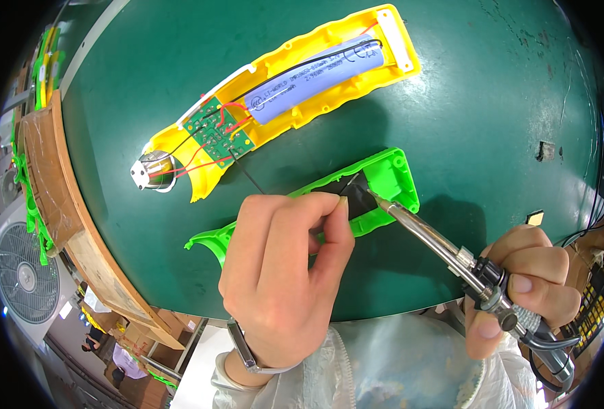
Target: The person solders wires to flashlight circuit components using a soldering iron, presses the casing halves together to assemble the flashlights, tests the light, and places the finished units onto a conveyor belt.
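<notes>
My left hand reaches over a green plastic shell half, thumb and forefinger pinched on a thin black wire. That wire runs down from a green circuit board. A soldering iron is gripped in my right hand, its tip over a flat black piece inside the green shell, close to my left fingertips. Beyond lies a yellow shell half with the board, a blue cylindrical battery and a silver motor-like cylinder, joined by red and black wires.
The dark green tabletop carries a small dark patch and a small metal-topped piece at right. A wooden-edged board borders the left, with a fan beyond. Black cables hang at the right edge.
</notes>
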{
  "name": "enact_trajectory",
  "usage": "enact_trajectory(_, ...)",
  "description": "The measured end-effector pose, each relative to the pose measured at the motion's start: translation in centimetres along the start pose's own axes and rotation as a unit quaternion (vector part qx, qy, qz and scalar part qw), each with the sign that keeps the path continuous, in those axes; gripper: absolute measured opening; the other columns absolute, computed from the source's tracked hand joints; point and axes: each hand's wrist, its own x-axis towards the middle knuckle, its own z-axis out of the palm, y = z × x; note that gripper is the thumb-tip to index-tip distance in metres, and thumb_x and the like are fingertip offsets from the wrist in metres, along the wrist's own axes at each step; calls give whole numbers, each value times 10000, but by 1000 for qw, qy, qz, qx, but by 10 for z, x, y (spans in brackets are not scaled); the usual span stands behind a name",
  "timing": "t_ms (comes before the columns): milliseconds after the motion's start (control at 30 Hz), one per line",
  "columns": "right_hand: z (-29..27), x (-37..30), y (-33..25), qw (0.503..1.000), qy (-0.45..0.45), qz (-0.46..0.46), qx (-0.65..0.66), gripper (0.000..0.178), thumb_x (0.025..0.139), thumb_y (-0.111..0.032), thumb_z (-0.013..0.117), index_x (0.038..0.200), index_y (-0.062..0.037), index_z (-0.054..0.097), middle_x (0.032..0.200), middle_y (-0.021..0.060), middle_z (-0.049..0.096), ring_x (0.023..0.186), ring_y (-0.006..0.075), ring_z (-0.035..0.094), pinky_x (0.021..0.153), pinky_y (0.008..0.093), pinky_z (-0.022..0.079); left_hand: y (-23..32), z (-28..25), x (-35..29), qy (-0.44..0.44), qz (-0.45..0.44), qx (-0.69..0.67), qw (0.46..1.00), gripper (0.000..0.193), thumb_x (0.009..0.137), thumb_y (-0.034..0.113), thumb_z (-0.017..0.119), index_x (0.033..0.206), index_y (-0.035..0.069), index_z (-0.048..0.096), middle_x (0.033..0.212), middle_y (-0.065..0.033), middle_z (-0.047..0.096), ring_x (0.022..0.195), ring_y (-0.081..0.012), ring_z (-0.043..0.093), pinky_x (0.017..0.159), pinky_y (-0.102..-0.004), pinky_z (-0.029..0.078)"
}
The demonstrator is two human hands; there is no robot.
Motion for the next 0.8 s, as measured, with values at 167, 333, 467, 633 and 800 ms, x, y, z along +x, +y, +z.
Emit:
enact_trajectory(167, 3, 1, -3, 1000, -3, 16, -22, 450, 800, -328, 739, 973, -30, 450, 729, 91, 455, 475, 160, 415, 407, 267, 335, 1, -1, 1, -5, -2, 5, 1000, 198, 685, -119, 707, 796, 21, 620, 707, -29, 545, 528, -86, 458, 508, -218, 358)
enact_trajectory(333, 4, 5, -7, 998, -39, 52, -24, 429, 791, -268, 753, 995, -36, 455, 760, 102, 477, 508, 164, 435, 453, 283, 360, 2, -1, 1, -3, -4, 14, 1000, 208, 675, -126, 698, 793, 25, 617, 700, -27, 539, 532, -90, 456, 509, -222, 355)
enact_trajectory(467, 3, 9, -9, 995, -67, 68, -23, 417, 786, -229, 754, 1011, -39, 459, 777, 107, 482, 526, 170, 447, 467, 286, 372, 2, -1, 1, -5, -8, 19, 1000, 214, 670, -130, 694, 793, 26, 615, 699, -27, 536, 535, -92, 456, 510, -224, 354)
enact_trajectory(633, 5, 9, -9, 995, -66, 70, -21, 421, 781, -219, 756, 1021, -37, 461, 778, 107, 482, 529, 172, 449, 471, 284, 379, 1, 0, 1, -1, -1, 12, 1000, 219, 668, -130, 696, 799, 25, 615, 699, -28, 535, 536, -91, 457, 507, -223, 355)
enact_trajectory(800, 9, 9, -4, 999, -10, 39, 14, 476, 663, -189, 840, 945, 41, 532, 783, 131, 549, 491, 187, 528, 380, 278, 394, 1, 0, 0, 0, -1, 10, 1000, 222, 666, -130, 699, 801, 24, 615, 699, -28, 535, 538, -92, 461, 503, -222, 357)
